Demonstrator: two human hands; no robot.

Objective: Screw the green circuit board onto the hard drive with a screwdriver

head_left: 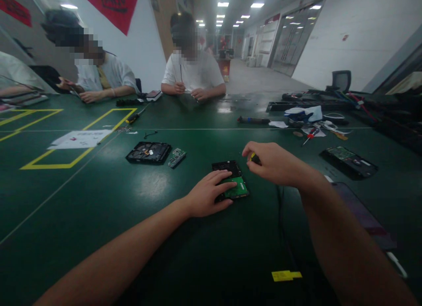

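My left hand point(209, 194) lies over a hard drive point(227, 166) with its fingers spread flat. The fingertips touch the drive's green circuit board point(239, 188), and the thumb is along the near edge. To the right and slightly above the drive, my right hand point(272, 163) is closed around a small tool with a yellow and black handle point(255, 158), which looks like a screwdriver. Its tip is hard to make out and stands apart from the drive. Left of the drive are a loose green circuit board point(177, 157) and another hard drive point(148, 152).
At right lie a third hard drive point(349, 162), a dark flat device point(359, 211) partly behind my forearm, and a red screwdriver point(310, 135). A yellow-handled screwdriver point(132, 118) and a paper sheet point(80, 139) are at left. Two people point(194, 73) sit opposite; another's sleeve shows far left.
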